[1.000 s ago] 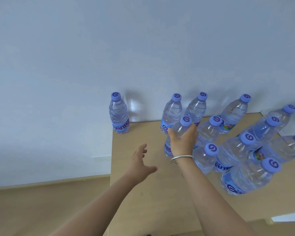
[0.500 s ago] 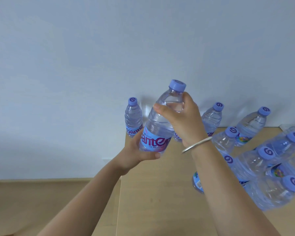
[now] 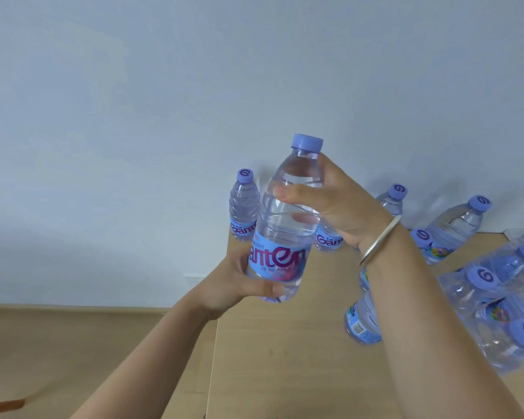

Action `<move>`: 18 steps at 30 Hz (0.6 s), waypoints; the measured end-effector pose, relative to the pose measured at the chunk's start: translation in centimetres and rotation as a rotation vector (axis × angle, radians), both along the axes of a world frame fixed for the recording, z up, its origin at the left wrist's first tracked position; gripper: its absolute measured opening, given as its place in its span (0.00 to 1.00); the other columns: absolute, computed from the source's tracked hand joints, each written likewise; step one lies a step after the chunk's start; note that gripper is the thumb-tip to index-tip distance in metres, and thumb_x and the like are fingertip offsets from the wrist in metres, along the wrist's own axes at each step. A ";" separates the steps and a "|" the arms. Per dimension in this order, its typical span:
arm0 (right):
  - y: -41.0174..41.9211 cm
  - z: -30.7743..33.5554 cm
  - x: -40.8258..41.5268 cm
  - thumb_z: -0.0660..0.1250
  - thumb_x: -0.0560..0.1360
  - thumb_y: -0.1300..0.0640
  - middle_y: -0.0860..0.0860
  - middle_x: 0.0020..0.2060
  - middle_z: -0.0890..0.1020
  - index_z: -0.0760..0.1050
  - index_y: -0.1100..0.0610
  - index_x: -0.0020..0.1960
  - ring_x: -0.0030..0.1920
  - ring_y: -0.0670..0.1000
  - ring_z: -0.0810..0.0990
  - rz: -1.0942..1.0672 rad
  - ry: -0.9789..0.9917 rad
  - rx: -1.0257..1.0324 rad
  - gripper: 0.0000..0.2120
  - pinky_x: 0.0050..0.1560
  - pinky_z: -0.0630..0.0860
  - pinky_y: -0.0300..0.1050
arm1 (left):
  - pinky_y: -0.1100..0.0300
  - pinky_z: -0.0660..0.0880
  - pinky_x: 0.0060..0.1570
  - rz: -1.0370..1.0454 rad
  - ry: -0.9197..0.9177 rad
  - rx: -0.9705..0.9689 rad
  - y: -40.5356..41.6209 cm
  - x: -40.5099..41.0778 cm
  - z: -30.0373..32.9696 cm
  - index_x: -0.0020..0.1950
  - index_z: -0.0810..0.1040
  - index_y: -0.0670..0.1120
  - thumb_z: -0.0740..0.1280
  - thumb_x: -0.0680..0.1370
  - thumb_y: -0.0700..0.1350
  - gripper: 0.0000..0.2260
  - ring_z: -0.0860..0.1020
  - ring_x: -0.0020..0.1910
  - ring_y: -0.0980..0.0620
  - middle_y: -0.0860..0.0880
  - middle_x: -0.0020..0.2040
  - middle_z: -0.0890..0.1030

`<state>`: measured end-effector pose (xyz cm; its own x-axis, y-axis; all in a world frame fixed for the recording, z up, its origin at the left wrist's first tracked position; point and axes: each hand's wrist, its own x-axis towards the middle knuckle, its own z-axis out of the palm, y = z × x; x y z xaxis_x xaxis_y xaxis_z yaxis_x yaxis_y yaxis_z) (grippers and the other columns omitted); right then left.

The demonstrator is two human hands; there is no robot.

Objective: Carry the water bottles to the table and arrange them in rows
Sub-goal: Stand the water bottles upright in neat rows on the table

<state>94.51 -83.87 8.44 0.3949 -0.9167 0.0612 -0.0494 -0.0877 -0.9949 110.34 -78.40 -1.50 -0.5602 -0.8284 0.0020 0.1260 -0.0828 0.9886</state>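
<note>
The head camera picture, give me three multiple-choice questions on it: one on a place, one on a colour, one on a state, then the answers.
1. Where does the far-left standing bottle stand?
A. at the table's back corner by the wall
B. on the floor
C. at the table's front edge

2. What colour is the cap of the held bottle?
A. red
B. light purple-blue
C. green

3. How is the held bottle being handled?
A. lying on the table
B. pinched by its cap alone
C. lifted off the table, in both hands

Answers: 1 A, it stands at the back-left corner against the wall. 2 B, it matches the other caps. 3 C, the left hand holds the base, the right hand grips the upper part.
</note>
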 end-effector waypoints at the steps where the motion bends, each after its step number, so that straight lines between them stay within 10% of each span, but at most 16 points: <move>1: 0.0 0.0 0.0 0.70 0.67 0.61 0.55 0.41 0.78 0.72 0.65 0.49 0.40 0.48 0.79 0.029 -0.015 -0.012 0.14 0.39 0.75 0.36 | 0.61 0.74 0.37 -0.016 -0.013 0.025 0.1 0.2 0.0 0.47 0.78 0.44 0.77 0.64 0.48 0.16 0.75 0.37 0.47 0.45 0.40 0.79; 18: 0.1 -1.7 0.2 0.67 0.60 0.58 0.50 0.38 0.81 0.78 0.53 0.41 0.41 0.50 0.81 0.262 -0.251 0.076 0.10 0.42 0.79 0.45 | 0.63 0.77 0.46 -0.200 0.154 0.306 1.2 1.3 -0.6 0.56 0.77 0.39 0.81 0.58 0.50 0.31 0.82 0.47 0.51 0.47 0.48 0.84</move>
